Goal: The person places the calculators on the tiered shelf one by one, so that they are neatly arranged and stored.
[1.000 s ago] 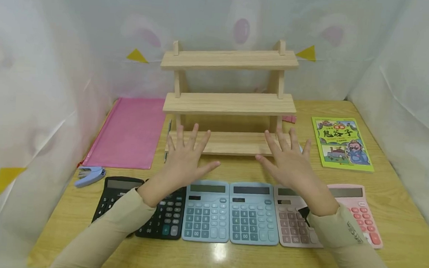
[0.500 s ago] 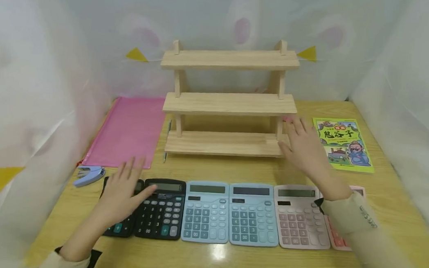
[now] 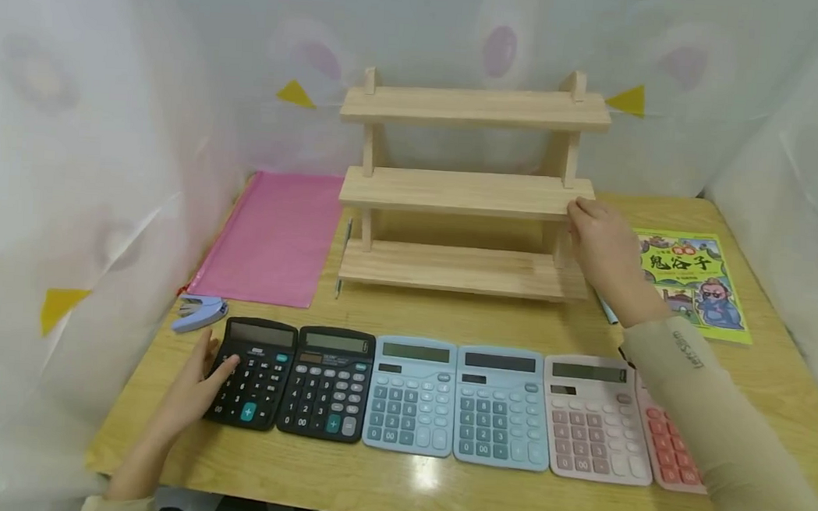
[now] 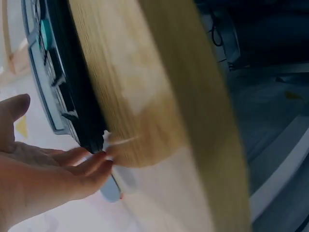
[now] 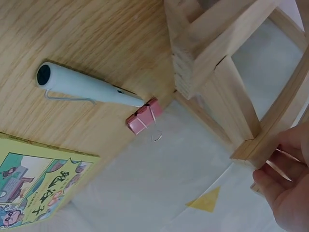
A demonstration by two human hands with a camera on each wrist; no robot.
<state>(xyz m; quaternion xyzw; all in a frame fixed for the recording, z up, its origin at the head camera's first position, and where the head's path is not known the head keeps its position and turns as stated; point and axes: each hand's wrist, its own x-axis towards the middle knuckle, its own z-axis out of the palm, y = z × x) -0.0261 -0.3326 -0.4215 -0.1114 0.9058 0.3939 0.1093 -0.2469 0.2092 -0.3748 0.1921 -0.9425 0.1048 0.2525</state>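
Observation:
A three-tier wooden shelf (image 3: pixel 469 190) stands at the back of the table. My right hand (image 3: pixel 606 248) pinches the right end of its middle board; the right wrist view shows the thumb and fingers (image 5: pixel 273 181) curled at the board's corner. At the front left, my left hand (image 3: pixel 193 383) is beside the leftmost black calculator (image 3: pixel 254 375), thumb raised over its keys. Seen from the left wrist, the loosely bent fingertips (image 4: pixel 104 164) touch that calculator's corner, with the thumb apart from it.
To the right, the calculator row continues with another black (image 3: pixel 324 383), two blue (image 3: pixel 410 396), and two pink ones (image 3: pixel 599 419). A pink pouch (image 3: pixel 273 235) and blue stapler (image 3: pixel 199 313) lie left; a book (image 3: pixel 689 280), pale clipped cylinder (image 5: pixel 91 87) and pink binder clip (image 5: pixel 145 116) lie right.
My left hand has left the shelf's front and come down to the leftmost calculator. The right hand has moved right and up, and now pinches the middle board. The head view has turned slightly left.

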